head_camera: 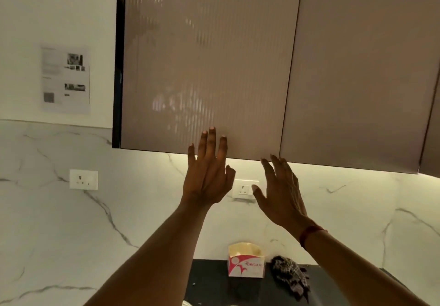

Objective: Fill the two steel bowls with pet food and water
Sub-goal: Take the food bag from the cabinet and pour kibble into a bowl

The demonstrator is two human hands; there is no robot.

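Both empty with fingers straight, the left hand (207, 174) lies against the ribbed glossy taupe cabinet door (202, 67), the right hand (281, 191) reaches its bottom edge; the steel bowls are unseen, presumably light, rigid and slick, best lifted by the rim.

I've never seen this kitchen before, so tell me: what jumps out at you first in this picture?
Two bare hands, the left hand and the right hand, reach up with straight fingers to the bottom edge of a big ribbed beige cabinet door in the middle. Below, on the dark counter, stand a small pink-and-white paper box and a crumpled dark cloth to its right.
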